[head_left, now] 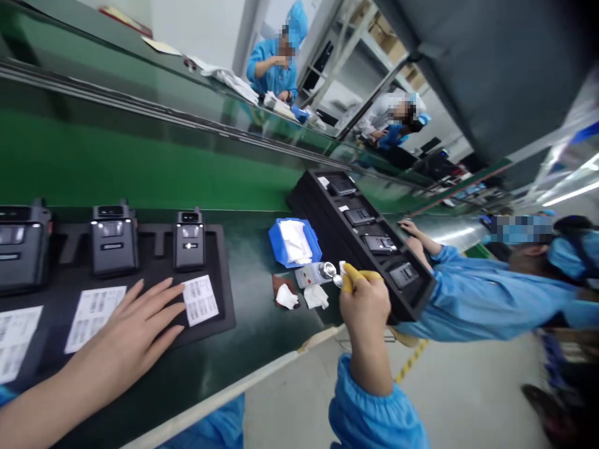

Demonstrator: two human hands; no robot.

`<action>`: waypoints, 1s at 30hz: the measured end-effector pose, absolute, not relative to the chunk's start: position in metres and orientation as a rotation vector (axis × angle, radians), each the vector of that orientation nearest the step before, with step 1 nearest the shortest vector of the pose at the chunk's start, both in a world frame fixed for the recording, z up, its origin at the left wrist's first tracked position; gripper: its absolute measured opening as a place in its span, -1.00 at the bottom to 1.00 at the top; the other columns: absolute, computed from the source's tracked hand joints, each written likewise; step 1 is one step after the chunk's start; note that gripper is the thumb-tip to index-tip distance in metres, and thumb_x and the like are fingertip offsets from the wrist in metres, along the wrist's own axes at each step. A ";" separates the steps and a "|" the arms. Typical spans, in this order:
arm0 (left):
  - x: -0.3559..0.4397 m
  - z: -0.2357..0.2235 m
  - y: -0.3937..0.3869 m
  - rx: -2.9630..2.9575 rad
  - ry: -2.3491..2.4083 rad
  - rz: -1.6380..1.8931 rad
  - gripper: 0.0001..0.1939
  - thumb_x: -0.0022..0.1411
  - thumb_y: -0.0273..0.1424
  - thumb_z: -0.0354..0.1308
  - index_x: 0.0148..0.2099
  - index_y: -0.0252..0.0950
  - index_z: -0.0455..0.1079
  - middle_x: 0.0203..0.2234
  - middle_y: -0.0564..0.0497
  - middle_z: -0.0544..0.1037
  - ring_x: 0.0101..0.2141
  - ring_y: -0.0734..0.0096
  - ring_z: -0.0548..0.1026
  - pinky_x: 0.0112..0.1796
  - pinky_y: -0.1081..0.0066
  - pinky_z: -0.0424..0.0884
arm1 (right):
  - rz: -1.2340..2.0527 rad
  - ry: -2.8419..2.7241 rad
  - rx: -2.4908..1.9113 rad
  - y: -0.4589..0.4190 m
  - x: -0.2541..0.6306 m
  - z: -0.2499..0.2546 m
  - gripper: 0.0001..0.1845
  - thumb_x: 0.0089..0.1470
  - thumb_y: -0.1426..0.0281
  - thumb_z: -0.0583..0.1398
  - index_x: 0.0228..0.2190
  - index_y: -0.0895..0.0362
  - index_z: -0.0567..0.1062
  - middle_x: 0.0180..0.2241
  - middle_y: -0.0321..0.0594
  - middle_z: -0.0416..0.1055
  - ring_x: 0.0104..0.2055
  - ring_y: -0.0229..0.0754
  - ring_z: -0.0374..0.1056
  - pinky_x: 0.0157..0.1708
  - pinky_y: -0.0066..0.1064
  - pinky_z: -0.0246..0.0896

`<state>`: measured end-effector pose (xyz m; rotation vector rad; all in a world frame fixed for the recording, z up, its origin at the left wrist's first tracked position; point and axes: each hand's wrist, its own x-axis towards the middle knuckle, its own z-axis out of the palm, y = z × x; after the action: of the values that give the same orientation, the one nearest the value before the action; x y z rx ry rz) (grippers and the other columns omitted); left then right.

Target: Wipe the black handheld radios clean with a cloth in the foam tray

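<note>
My left hand [128,330] lies with fingers stretched out over a black foam tray [227,274], its fingertips at a white barcode label sheet [201,299]. Behind the labels, dark handheld devices [189,243] sit in the tray's recesses. My right hand [367,302], with yellow finger cots on thumb and finger, pinches a small white wipe [342,268]. Just left of those fingertips is a small bottle [311,274] with a round metal top, lying or tilted; which one I cannot tell. Another label sheet [96,312] is partly covered by my left hand.
A blue bin [276,243] of white wipes stands on the green bench, with crumpled wipes [316,296] in front. Stacked black trays [318,206] holding devices stand at the right. A co-worker in a blue sleeve [468,293] is beside them; others work behind the glass.
</note>
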<state>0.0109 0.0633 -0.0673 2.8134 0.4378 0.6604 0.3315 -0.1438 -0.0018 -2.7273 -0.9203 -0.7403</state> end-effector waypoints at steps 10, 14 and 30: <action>0.017 -0.056 0.053 2.853 0.570 0.416 -0.65 0.32 -0.26 0.02 0.07 -0.28 0.37 0.16 -0.14 0.32 0.20 0.07 0.20 0.20 -0.10 -0.06 | -0.993 -1.180 -2.706 -0.136 0.334 -0.019 -0.63 0.08 0.31 -0.02 -0.58 0.10 0.49 -0.59 -0.19 0.24 -0.44 -0.14 0.09 -0.40 -0.30 -0.28; 0.027 -0.056 0.051 2.829 0.626 0.328 -0.43 0.25 -0.08 0.09 0.19 -0.31 0.25 0.22 -0.20 0.22 0.23 0.04 0.13 0.20 -0.09 -0.06 | -0.968 -1.518 -2.320 -0.077 0.310 -0.013 -0.65 0.05 0.30 0.01 -0.60 0.10 0.48 -0.54 -0.16 0.27 -0.40 -0.13 0.13 -0.32 -0.23 -0.15; 0.032 -0.061 0.050 2.630 0.620 0.261 -0.30 0.21 -0.02 0.09 0.25 -0.33 0.14 0.22 -0.21 0.20 0.24 0.09 0.10 0.23 0.03 -0.01 | -0.628 -2.210 -1.833 0.078 0.224 -0.040 -0.71 0.10 0.60 0.04 -0.39 0.08 0.52 -0.28 -0.22 0.43 -0.20 -0.18 0.18 0.00 -0.13 -0.31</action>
<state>0.0318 0.0502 -0.0609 2.6297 0.6201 0.2615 0.2242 0.0777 -0.0401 -1.8327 -2.2102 -0.6275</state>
